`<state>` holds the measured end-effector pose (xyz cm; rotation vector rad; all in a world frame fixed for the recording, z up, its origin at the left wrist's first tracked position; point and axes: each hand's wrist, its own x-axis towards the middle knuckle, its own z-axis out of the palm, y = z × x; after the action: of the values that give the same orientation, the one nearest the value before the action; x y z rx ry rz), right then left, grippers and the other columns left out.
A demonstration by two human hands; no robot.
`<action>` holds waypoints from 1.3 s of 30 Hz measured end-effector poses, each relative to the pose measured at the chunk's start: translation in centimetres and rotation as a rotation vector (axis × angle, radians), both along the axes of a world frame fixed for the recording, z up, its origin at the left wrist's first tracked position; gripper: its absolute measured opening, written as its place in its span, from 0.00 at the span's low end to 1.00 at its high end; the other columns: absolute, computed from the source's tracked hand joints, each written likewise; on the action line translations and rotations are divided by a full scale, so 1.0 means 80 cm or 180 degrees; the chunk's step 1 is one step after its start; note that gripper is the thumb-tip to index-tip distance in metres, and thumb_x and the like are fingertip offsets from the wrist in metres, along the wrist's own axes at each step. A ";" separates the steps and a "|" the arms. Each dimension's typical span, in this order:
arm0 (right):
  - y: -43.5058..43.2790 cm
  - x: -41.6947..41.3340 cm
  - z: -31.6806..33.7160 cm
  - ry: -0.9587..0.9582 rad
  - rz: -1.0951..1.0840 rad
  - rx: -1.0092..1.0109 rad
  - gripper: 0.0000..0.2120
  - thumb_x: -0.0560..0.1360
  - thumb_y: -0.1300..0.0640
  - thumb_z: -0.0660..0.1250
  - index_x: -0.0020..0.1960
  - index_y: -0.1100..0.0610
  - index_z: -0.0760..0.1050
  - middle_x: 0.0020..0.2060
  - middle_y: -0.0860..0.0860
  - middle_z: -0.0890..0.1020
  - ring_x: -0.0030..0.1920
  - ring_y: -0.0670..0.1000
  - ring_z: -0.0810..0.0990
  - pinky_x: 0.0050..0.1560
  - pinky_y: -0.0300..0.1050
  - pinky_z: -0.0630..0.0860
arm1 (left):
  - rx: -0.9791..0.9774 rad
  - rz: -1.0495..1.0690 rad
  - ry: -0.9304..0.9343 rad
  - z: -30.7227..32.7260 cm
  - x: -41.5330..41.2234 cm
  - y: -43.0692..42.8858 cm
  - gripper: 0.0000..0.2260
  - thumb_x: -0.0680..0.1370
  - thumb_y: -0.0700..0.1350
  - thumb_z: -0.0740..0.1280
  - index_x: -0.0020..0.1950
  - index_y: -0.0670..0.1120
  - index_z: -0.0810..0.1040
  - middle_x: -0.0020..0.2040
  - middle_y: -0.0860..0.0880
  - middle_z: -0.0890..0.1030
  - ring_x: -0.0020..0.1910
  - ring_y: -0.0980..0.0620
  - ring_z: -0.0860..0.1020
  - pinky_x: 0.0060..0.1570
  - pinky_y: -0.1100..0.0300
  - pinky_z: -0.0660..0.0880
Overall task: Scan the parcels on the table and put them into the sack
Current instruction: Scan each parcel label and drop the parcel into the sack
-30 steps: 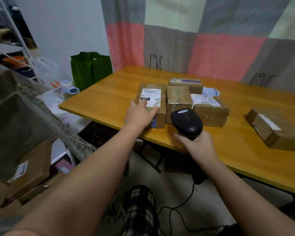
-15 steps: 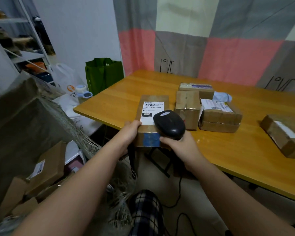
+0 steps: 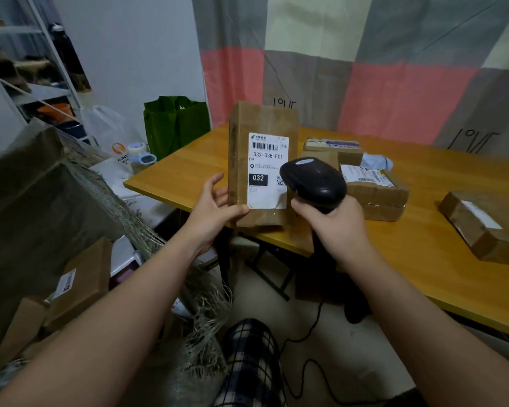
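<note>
While the head view is looking down over two bare forearms, the items are listing as follows.

Left hand point(image 3: 215, 210): holding the parcel point(image 3: 259, 124) upright in front of the table's near edge. The thumb is pressing across the lower front face, and the other fingers are spreading loosely along the left side.

Parcel: brown taped cardboard. Its label point(image 3: 268, 171) is facing the camera, showing a barcode, "032-038-E01" and a black box reading "032".

Right hand point(image 3: 335, 221): fingers curling tightly round the scanner's handle.

Scanner point(image 3: 315, 180): black. Its head is overlapping the label's lower right corner, just in front of the parcel; whether the two are touching cannot be told. Its cable point(image 3: 303, 365) is trailing across the floor.

Table point(image 3: 423, 274): wooden, carrying more parcels. A cluster point(image 3: 376, 198) is lying right behind the scanner, with a pale blue item point(image 3: 376, 163) beside it. A single box point(image 3: 482, 227) is lying well apart to the right.

Sack point(image 3: 41, 201): coarse, grey-brown and frayed at the rim. It is standing open at the left, near the table's corner. Cartons point(image 3: 80, 283) are lying inside it, one showing a white label.

Green bag point(image 3: 174, 124): standing beyond the table's left end, near a white plastic bag point(image 3: 106, 127) and tape rolls point(image 3: 137, 149).

Curtain point(image 3: 394, 69): patchwork of pink, grey and cream, hanging behind the table.
</note>
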<state>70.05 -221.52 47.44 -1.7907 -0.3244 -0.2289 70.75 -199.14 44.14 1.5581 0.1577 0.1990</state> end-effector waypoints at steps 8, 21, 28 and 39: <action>-0.012 -0.012 0.013 -0.0170 -0.0115 -0.0027 0.08 0.69 0.53 0.74 0.47 0.45 0.78 0.40 0.40 0.81 0.41 0.31 0.77 0.38 0.22 0.69 | 0.0088 -0.0009 0.0006 -0.007 0.019 -0.006 0.32 0.69 0.32 0.74 0.71 0.41 0.66 0.55 0.50 0.82 0.54 0.58 0.81 0.51 0.64 0.78; -0.011 -0.020 0.012 -0.0061 0.0167 0.0104 0.09 0.71 0.54 0.74 0.49 0.46 0.79 0.41 0.43 0.83 0.44 0.36 0.80 0.40 0.26 0.72 | 0.0231 -0.0071 0.0175 -0.011 0.021 -0.005 0.40 0.68 0.37 0.77 0.75 0.43 0.59 0.61 0.48 0.78 0.59 0.55 0.78 0.60 0.56 0.75; 0.033 -0.042 -0.012 0.0137 0.0912 0.0015 0.15 0.69 0.60 0.76 0.51 0.46 0.78 0.43 0.38 0.84 0.48 0.32 0.79 0.45 0.24 0.71 | -0.0957 0.0450 0.0120 0.002 -0.081 0.010 0.23 0.67 0.38 0.73 0.61 0.42 0.75 0.47 0.48 0.85 0.43 0.53 0.83 0.37 0.62 0.78; 0.203 -0.106 -0.058 0.0272 0.1869 -0.0465 0.17 0.69 0.55 0.77 0.48 0.39 0.73 0.45 0.38 0.80 0.45 0.27 0.76 0.40 0.21 0.70 | 0.2871 0.2693 0.0583 -0.007 -0.301 0.156 0.39 0.65 0.47 0.77 0.71 0.48 0.62 0.65 0.46 0.66 0.66 0.46 0.64 0.68 0.45 0.63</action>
<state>61.55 -205.25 42.80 -1.7603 -0.8007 0.2923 46.69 -186.64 43.56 2.3203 0.9819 0.8822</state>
